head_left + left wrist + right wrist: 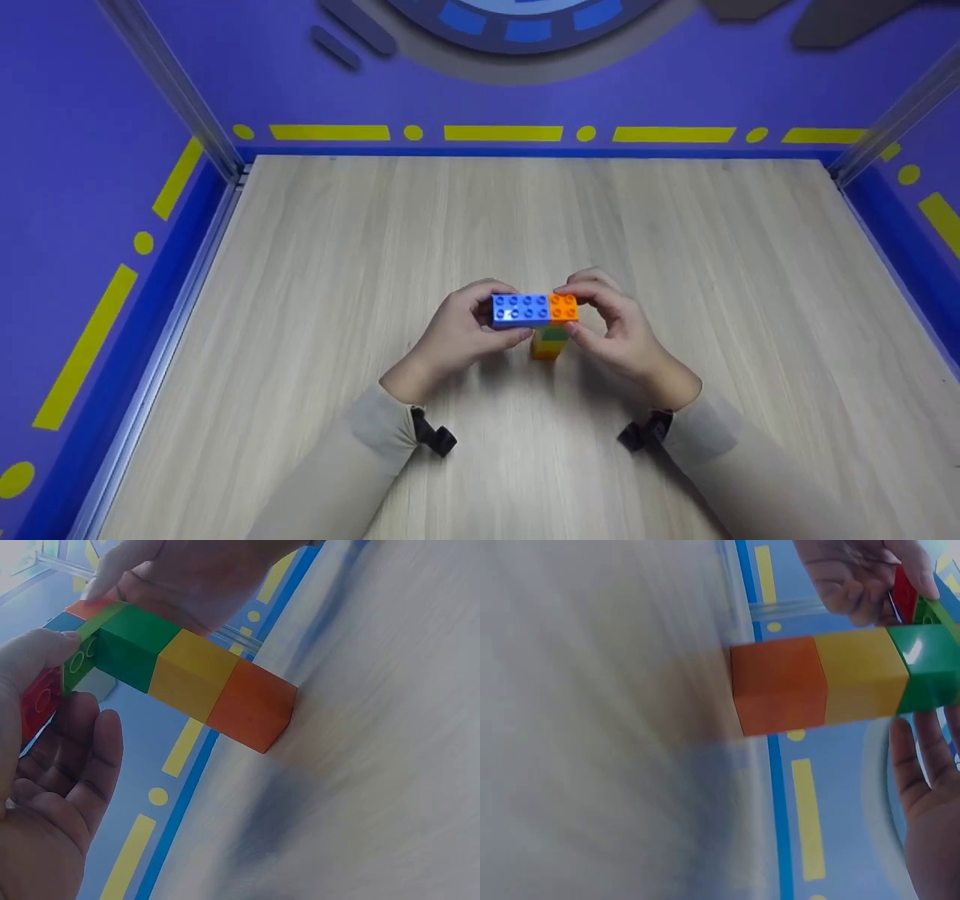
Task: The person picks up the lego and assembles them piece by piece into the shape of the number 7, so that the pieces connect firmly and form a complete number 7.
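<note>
A tower of toy building bricks stands upright on the table: an orange brick (253, 706) lowest, a yellow brick (193, 675) above it, then a green brick (139, 646). Over these lies a wider light green layer (79, 666), jutting left, with a red brick (39, 705) beneath the overhang. On top, a long blue brick (519, 310) and a small orange brick (563, 307) sit end to end. My left hand (457, 330) grips the overhanging left end between thumb and fingers. With thumb and fingertips, my right hand (622, 330) pinches the small orange brick.
The wooden table (360, 225) spreads around the tower. Purple panels with yellow markings (502, 133) border it at the back and both sides. A metal rail (161, 345) runs along the left edge. Dark straps (433, 433) sit at both wrists.
</note>
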`<state>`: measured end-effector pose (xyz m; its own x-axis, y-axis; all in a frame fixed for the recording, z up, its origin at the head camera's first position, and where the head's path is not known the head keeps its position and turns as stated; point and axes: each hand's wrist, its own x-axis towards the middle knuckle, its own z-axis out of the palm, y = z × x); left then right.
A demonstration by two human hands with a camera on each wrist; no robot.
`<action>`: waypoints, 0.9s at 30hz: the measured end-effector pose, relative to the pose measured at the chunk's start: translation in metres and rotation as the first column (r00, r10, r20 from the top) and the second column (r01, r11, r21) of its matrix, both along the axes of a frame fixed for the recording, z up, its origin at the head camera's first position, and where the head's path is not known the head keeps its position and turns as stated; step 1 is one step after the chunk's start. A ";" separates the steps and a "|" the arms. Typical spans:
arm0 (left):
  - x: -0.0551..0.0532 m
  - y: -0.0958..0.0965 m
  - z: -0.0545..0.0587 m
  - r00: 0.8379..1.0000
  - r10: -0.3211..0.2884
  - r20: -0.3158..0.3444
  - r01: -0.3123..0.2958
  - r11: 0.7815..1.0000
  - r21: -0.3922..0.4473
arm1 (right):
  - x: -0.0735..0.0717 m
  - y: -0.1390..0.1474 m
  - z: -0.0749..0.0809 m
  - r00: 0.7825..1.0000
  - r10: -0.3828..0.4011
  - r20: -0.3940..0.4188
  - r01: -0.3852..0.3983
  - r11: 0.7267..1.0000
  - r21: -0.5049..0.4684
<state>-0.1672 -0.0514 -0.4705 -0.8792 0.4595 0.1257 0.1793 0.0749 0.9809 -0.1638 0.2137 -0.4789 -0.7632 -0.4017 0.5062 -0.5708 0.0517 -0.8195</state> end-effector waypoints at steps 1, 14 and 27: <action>0.000 -0.001 0.000 1.000 0.002 -0.008 -0.002 1.000 -0.008 | -0.001 0.001 0.001 1.000 0.004 -0.012 -0.004 1.000 0.008; -0.002 -0.003 0.003 0.967 0.044 -0.251 -0.070 0.993 -0.096 | -0.001 0.004 0.004 1.000 -0.028 -0.003 0.028 0.999 0.030; -0.007 -0.009 0.004 0.930 0.126 -0.346 -0.147 0.989 -0.035 | -0.005 0.010 0.005 0.996 -0.073 0.043 0.072 0.997 0.043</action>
<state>-0.1739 -0.0602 -0.4667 -0.8425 0.3538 0.4062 0.4870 0.1781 0.8550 -0.1689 0.2237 -0.4737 -0.8123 -0.3644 0.4554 -0.5275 0.1260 -0.8402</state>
